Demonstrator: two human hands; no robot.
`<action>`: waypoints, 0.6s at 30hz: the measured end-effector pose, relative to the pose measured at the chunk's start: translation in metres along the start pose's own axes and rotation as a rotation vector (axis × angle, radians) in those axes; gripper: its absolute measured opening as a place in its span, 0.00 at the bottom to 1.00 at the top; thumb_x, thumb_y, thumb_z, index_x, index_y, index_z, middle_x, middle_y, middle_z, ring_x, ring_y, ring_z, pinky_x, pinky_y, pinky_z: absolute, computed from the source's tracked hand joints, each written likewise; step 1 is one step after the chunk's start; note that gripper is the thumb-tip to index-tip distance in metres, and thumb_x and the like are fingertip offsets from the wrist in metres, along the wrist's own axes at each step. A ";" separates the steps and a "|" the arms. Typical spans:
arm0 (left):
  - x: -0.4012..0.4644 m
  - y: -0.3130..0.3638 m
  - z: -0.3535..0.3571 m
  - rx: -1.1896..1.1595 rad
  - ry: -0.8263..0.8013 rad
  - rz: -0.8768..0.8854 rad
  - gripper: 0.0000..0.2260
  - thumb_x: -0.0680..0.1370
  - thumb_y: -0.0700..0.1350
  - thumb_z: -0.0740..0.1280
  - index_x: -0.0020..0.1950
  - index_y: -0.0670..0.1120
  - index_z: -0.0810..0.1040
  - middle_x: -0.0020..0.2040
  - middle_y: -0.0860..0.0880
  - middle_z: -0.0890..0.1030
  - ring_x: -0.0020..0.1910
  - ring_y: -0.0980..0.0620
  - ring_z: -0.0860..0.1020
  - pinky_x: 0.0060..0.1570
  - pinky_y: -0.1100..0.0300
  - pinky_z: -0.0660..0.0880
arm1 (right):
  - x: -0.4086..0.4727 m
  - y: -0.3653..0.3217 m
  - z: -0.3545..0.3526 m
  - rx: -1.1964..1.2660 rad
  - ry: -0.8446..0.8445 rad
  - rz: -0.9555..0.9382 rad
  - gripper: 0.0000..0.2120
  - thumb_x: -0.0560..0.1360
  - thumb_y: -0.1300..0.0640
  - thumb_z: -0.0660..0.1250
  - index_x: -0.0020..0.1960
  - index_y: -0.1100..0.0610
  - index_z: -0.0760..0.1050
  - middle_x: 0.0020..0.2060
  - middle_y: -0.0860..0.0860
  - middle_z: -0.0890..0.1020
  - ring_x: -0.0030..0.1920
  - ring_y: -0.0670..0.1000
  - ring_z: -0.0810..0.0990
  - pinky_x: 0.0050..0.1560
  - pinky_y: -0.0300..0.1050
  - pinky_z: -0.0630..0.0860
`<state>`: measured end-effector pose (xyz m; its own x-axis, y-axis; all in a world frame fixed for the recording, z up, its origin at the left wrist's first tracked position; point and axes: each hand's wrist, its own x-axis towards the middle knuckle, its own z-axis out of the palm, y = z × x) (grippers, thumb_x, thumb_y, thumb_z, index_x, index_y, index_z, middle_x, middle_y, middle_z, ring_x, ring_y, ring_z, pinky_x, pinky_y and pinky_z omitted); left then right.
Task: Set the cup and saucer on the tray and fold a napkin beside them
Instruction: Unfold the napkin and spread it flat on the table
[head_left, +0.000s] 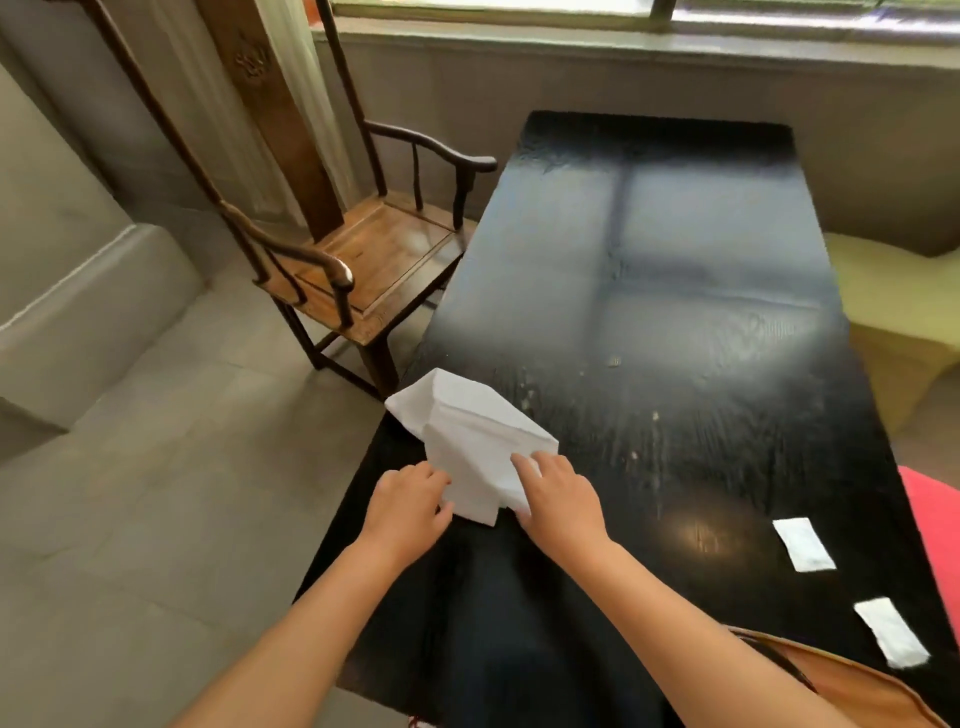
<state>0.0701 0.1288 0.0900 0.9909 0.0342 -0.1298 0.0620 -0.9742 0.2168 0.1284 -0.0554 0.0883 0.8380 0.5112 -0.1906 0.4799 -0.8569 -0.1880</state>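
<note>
A white napkin (470, 434), partly folded and creased, lies at the left edge of the black table (675, 322), one corner hanging past the edge. My left hand (408, 501) pinches its near left edge with curled fingers. My right hand (558, 496) rests on its near right side, index finger stretched flat on the paper and the thumb under the edge. No cup or saucer is in view. A curved wooden rim (852, 675), possibly the tray, shows at the bottom right.
Two small white folded papers (804, 544) (891, 639) lie near the table's right edge. A wooden armchair (363, 260) stands left of the table. A red object (935, 519) is at the right edge. Grey tiled floor (130, 467) lies to the left.
</note>
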 end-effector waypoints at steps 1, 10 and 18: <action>0.002 -0.009 0.006 0.001 -0.032 0.024 0.16 0.77 0.51 0.62 0.63 0.48 0.74 0.56 0.52 0.78 0.52 0.54 0.76 0.55 0.59 0.72 | 0.004 -0.004 0.009 -0.011 -0.008 0.024 0.28 0.75 0.54 0.63 0.71 0.53 0.56 0.65 0.54 0.68 0.62 0.57 0.68 0.46 0.48 0.72; 0.042 -0.011 0.080 0.015 -0.191 0.112 0.29 0.73 0.58 0.65 0.70 0.49 0.62 0.70 0.49 0.66 0.70 0.49 0.63 0.66 0.51 0.65 | 0.027 -0.001 0.074 -0.051 -0.142 0.224 0.33 0.74 0.52 0.65 0.73 0.51 0.51 0.71 0.55 0.60 0.69 0.57 0.61 0.55 0.51 0.73; 0.061 -0.019 0.119 0.024 -0.185 0.034 0.17 0.75 0.51 0.64 0.63 0.50 0.71 0.64 0.50 0.72 0.67 0.48 0.65 0.61 0.49 0.65 | 0.039 0.025 0.085 0.204 -0.093 0.395 0.09 0.76 0.62 0.56 0.45 0.59 0.75 0.43 0.54 0.80 0.44 0.57 0.77 0.36 0.46 0.70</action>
<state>0.1154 0.1228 -0.0367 0.9536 -0.0383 -0.2986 0.0238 -0.9792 0.2016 0.1510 -0.0515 -0.0062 0.9152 0.1596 -0.3701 0.0595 -0.9617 -0.2677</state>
